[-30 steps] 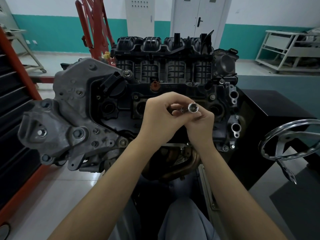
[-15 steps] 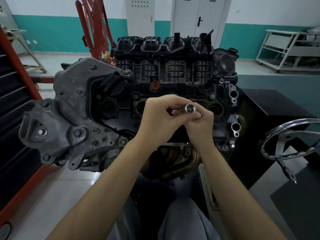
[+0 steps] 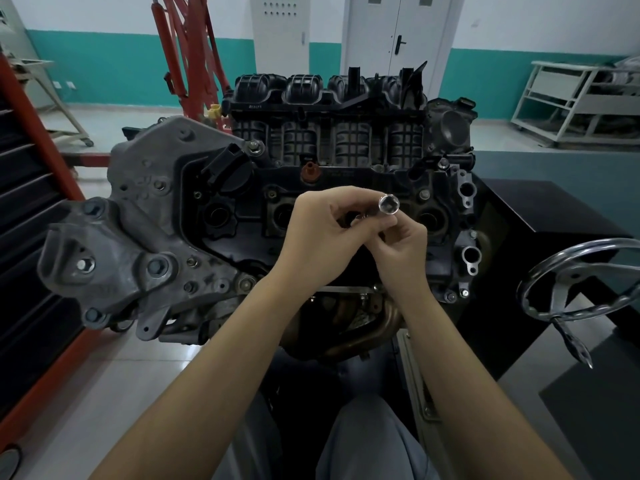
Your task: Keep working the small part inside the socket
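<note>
A shiny metal socket [image 3: 388, 204] is held up in front of a car engine [image 3: 311, 188], its hollow end facing me. My left hand [image 3: 322, 237] pinches it from the left, fingertips curled round its rear part. From below, my right hand [image 3: 401, 247] has its fingers curled under the socket and touches it. Both hands hover over the black valve cover with its round plug wells [image 3: 218, 216]. Whatever sits behind the socket is hidden by the fingers.
The engine sits on a stand with a grey mounting bracket [image 3: 114, 244] at the left and a chromed hand wheel [image 3: 581, 282] at the right. A red hoist frame [image 3: 187, 53] stands behind, a black cabinet [image 3: 540, 216] to the right, a white rack [image 3: 581, 98] far right.
The socket has risen slightly and tipped its open end more toward me. My right-hand fingers have loosened and dropped a little below it.
</note>
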`<state>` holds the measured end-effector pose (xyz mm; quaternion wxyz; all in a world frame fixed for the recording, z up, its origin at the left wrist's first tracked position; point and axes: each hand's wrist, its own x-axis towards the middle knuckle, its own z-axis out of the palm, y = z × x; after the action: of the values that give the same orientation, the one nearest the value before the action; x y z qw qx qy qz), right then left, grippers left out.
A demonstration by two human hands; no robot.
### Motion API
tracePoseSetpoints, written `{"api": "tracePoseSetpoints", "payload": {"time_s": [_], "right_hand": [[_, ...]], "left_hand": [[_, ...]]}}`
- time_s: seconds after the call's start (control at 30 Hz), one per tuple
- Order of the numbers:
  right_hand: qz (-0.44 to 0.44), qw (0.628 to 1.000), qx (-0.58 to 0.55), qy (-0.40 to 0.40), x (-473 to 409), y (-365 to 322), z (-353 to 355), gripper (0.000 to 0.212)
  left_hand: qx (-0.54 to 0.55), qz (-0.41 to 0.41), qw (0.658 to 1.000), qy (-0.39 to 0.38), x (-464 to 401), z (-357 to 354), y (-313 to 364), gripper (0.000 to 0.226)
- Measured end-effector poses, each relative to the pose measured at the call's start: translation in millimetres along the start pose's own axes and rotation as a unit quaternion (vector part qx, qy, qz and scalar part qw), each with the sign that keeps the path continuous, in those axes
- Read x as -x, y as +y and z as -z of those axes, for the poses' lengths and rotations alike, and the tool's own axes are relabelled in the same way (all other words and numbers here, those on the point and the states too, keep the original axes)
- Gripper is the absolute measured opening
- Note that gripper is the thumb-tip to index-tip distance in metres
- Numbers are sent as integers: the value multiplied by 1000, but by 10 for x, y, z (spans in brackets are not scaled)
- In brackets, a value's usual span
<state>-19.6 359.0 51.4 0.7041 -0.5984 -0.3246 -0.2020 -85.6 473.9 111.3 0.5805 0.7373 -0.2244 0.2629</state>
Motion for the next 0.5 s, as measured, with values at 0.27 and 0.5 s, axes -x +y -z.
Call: {"api": "tracePoseSetpoints", "payload": {"time_s": [0.27, 0.5], "right_hand": [[-16, 999, -10, 33, -15, 15, -31, 14], [-16, 1000, 7, -4, -18, 2, 5, 26]], "left_hand": [[-13, -22, 1000, 12, 2, -18, -13, 24], [46, 0, 998, -31, 7, 0, -24, 29]]}}
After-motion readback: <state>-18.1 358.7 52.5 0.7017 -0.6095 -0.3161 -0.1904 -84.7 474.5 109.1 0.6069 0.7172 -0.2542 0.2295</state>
